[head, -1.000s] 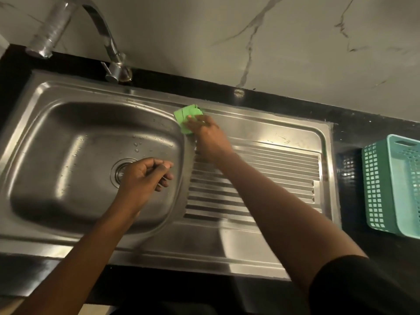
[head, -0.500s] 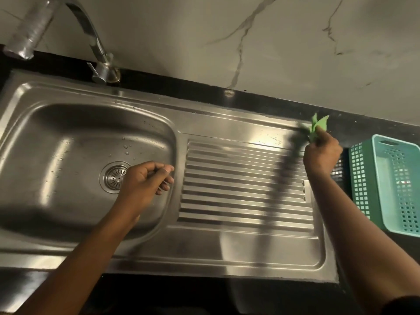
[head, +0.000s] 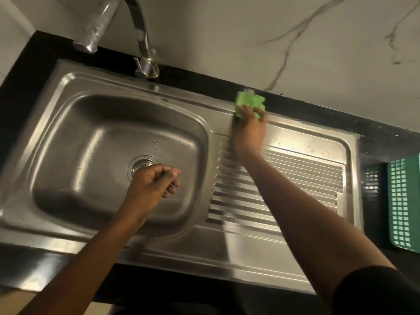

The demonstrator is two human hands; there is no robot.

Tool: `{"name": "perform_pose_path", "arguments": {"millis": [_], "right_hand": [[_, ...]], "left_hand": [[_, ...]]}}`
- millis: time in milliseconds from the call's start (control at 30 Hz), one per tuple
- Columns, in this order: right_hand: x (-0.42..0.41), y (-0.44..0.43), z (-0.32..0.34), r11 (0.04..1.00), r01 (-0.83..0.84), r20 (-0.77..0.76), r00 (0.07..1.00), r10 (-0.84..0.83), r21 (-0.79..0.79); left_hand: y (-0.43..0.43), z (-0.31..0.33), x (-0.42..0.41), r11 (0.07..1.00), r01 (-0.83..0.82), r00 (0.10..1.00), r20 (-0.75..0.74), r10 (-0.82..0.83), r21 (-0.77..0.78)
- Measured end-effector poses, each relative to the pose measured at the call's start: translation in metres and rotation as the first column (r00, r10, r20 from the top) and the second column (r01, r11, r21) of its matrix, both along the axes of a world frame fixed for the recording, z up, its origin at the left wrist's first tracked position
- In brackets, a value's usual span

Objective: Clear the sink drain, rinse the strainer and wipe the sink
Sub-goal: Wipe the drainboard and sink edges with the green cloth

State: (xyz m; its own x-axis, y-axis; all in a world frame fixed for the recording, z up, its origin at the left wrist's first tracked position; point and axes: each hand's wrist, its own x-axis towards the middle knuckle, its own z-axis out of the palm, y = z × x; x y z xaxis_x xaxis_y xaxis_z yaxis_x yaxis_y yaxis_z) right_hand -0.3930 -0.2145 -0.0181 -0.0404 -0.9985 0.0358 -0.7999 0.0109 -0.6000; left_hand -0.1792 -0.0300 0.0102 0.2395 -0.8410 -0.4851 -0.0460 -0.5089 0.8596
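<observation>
**At the back rim of the sink — wiping step in hand**

Along the rear flange of the steel sink [head: 295,133], just above the ribbed drainboard [head: 295,178], the right hand [head: 248,130] is pressing a green cloth [head: 248,103] flat against the metal. The fingers are curling over the cloth's near edge and gripping it; the far part is bunching loose toward the black counter [head: 341,123]. The left hand [head: 151,185] is hovering over the basin beside the drain, its fingers loosely curled with thumb and fingertips near one another. Whether anything is pinched between them cannot be told. It is partly covering the strainer [head: 141,165], which is sitting in the drain opening at the basin floor.

Judgement on the step: the wipe is running along the rim seam, where grime tends to lodge. It would be done well by keeping the cloth spread rather than balled, pressing evenly, and drawing long overlapping strokes along the flange, then following the grooves of the drainboard lengthwise — not across them. Droplets are showing on the basin's far wall, so the bowl appears to be awaiting its own pass. The idle hand would be better braced on the front rim.

Count: one sink with one basin and one drainboard; one strainer; one tap [head: 141,42]; one cloth; one green perforated basket [head: 404,205] at the right edge of the counter; two hands.
</observation>
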Motion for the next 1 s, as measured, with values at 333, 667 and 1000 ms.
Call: {"name": "perform_pose_path", "arguments": {"millis": [333,667,1000], "right_hand": [[0.151,-0.008,0.02,0.784,-0.599,-0.241,0.747,0.62,0.16],[-0.07,0.016,0.013,0.982,-0.181,-0.371,0.91,0.185,0.047],[-0.004,0.021,0.021,0.834,0.548,-0.116,0.834,-0.539,0.067]], "left_hand": [[-0.001,0.003,0.038,0.998,-0.062,0.997,0.035,0.062,-0.013],[0.006,0.0,0.046,0.999,-0.029,1.0,-0.013,0.028,-0.042],[0.027,-0.003,0.068,0.998,0.031,0.999,0.02,-0.03,-0.051]]}}
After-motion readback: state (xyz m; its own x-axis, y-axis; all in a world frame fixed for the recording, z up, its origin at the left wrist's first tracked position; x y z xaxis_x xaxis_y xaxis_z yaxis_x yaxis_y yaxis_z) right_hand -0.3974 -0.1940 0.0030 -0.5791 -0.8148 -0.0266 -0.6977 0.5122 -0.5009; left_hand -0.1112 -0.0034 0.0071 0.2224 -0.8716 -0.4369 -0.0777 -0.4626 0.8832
